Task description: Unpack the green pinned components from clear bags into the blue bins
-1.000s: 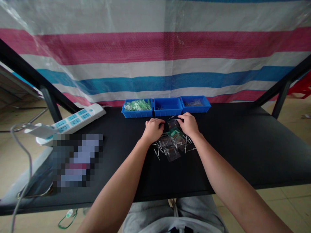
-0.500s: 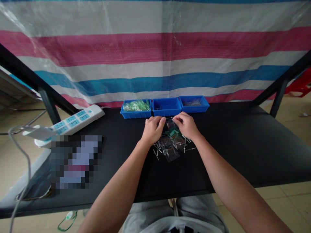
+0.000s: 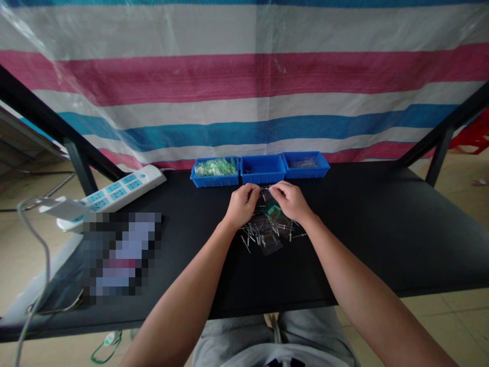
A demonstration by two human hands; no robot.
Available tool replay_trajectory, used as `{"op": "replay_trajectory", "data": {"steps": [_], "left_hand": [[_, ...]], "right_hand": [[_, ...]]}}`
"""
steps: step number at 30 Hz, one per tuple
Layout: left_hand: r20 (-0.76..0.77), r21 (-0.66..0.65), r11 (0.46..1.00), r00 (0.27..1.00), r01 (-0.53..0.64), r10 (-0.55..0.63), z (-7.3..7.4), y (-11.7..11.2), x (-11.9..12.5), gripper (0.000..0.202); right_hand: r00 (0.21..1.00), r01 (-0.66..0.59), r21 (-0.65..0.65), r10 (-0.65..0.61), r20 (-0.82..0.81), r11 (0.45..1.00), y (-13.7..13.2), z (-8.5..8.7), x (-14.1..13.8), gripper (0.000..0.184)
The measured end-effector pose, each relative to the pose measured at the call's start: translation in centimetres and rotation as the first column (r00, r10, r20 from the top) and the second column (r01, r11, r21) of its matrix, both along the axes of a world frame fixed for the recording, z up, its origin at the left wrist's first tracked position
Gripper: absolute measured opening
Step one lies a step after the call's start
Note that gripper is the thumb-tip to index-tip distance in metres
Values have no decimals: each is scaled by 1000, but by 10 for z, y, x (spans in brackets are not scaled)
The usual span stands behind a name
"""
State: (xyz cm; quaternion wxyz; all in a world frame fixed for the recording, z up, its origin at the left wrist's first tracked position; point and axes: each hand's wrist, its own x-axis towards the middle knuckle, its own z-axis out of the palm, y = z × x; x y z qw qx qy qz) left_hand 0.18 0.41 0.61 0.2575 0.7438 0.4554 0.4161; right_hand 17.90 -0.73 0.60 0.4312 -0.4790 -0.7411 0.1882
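Note:
My left hand [image 3: 243, 203] is closed in a pinch above the far side of a pile of small parts. Opposite it, my right hand [image 3: 291, 200] pinches too, with the fingertips of both hands close together. Thin silver rivets [image 3: 265, 188], with long narrow stems, bridge the gap between them; how many is too small to tell. Below lie more loose rivets [image 3: 250, 237], strewn in several directions. Among them are small clear plastic bags [image 3: 272, 244] and a green piece [image 3: 272, 210], partly covered by the clear plastic.
Three blue bins stand in a row behind my hands: the left bin [image 3: 214, 181] holds green-and-clear packets, the middle bin [image 3: 263, 177] a few thin pieces, the right bin [image 3: 307, 173] small parts. A white power strip [image 3: 114, 196] and a pixelated object [image 3: 126, 255] lie left.
My right fingertips have moved slightly down and left, nearer to my left hand. The pile and the bins look the same.

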Motion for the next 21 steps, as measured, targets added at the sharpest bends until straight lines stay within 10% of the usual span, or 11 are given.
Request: {"op": "replay_trajectory", "data": {"steps": [10, 21], "left_hand": [[-7, -32, 997, 998, 65, -65, 0, 0, -1, 24], [368, -207, 927, 903, 312, -222, 0, -6, 2, 24]], "right_hand": [[988, -44, -184, 15, -155, 982, 0, -1, 0, 48], [974, -111, -216, 63, -218, 970, 3, -3, 1, 51]]}}
